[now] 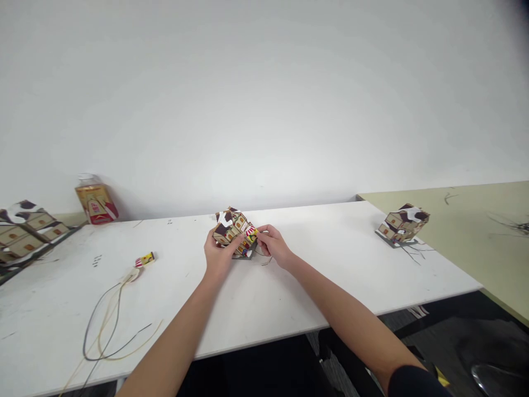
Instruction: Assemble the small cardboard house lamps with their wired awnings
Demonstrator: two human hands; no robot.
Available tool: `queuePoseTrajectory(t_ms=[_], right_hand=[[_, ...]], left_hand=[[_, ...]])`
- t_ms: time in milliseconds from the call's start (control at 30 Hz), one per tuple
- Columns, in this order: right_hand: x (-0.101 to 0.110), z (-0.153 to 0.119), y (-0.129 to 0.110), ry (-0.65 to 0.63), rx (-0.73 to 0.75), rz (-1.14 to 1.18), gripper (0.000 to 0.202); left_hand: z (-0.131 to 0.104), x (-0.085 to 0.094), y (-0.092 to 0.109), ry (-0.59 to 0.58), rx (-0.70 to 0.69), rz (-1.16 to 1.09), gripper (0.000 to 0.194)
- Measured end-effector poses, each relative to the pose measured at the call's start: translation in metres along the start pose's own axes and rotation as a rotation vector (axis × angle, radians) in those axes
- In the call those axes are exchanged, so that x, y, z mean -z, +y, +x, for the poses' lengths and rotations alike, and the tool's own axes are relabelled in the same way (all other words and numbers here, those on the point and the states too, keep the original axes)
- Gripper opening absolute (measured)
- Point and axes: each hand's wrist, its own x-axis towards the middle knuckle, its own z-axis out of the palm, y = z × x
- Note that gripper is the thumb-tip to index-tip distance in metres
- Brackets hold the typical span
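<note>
In the head view, a small model house (230, 227) with a dark, snow-patched roof is at the middle of the white table, tilted. My left hand (220, 251) grips it from the left side, thumb across its front. My right hand (273, 245) pinches a small red-and-white striped awning piece with a yellow lower part (251, 234) against the house's right front. Thin wires trail from under the house by my right fingers. Whether the awning piece is fixed to the house cannot be made out.
A similar striped piece (144, 259) lies on the left of the table (314, 320), near a pale tag with long wires (99, 331). Another model house (404, 225) stands at the right; more houses (25, 231) sit far left beside a bottle (96, 201). A yellowish table (475, 231) adjoins on the right.
</note>
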Motion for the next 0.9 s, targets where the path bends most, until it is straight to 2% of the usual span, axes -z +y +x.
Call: queuePoseTrajectory(t_ms=[133, 300, 433, 500, 600, 733, 900], right_hand=[[0.002, 0.001, -0.001, -0.022, 0.053, -0.041, 0.035], [0.008, 0.006, 0.005, 0.032, 0.123, -0.117, 0.029], [0.012, 0.006, 0.008, 0.145, 0.346, -0.383, 0.021], [0.013, 0.004, 0.007, 0.19, 0.463, -0.498, 0.017], [0.012, 0.001, 0.006, 0.201, 0.573, -0.553, 0.015], [0.009, -0.001, 0.005, 0.178, 0.598, -0.578, 0.016], [0.009, -0.003, 0.004, 0.191, 0.612, -0.635, 0.017]], left_hand=[[0.001, 0.0, -0.002, 0.009, 0.006, -0.028, 0.061], [0.0, -0.001, -0.005, -0.01, 0.021, -0.078, 0.072], [0.0, -0.002, -0.005, -0.017, 0.048, -0.114, 0.075], [-0.001, -0.002, -0.003, -0.02, 0.1, -0.138, 0.076], [-0.001, -0.003, 0.0, -0.033, 0.211, -0.182, 0.075], [-0.002, -0.005, 0.002, -0.037, 0.302, -0.25, 0.074], [-0.003, -0.005, 0.003, -0.072, 0.321, -0.25, 0.069]])
